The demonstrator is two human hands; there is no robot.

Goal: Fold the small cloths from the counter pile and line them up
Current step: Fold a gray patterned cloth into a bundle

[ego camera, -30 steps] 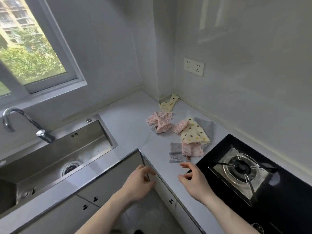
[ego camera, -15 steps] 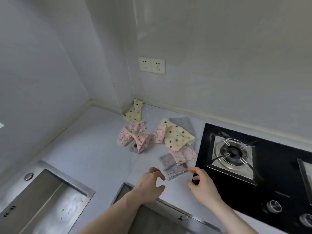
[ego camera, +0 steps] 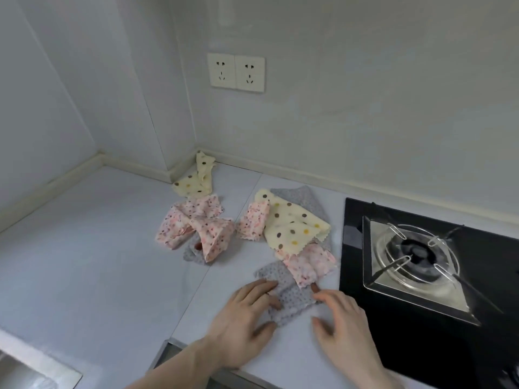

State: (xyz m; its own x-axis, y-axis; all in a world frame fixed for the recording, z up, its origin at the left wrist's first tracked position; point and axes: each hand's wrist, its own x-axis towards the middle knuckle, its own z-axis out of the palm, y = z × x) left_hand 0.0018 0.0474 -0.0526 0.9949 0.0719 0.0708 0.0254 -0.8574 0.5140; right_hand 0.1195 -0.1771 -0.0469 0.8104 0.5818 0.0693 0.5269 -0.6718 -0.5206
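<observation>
Both hands are down on the nearest grey dotted cloth (ego camera: 283,290), which lies flat on the counter (ego camera: 84,262) at the front edge of the pile, just left of the black hob (ego camera: 421,276). The left hand (ego camera: 247,313) rests on the cloth's left edge, fingers spread and nearly straight; the right hand (ego camera: 342,324) touches its right corner with loosely curled fingers, though whether it pinches the fabric I cannot tell. Just beyond the fingertips a pink floral cloth (ego camera: 309,263) overlaps the grey one's far corner. To do this well, I'd slide the grey cloth toward the body, clear of that overlap, smooth it flat, then fold edge to edge
</observation>
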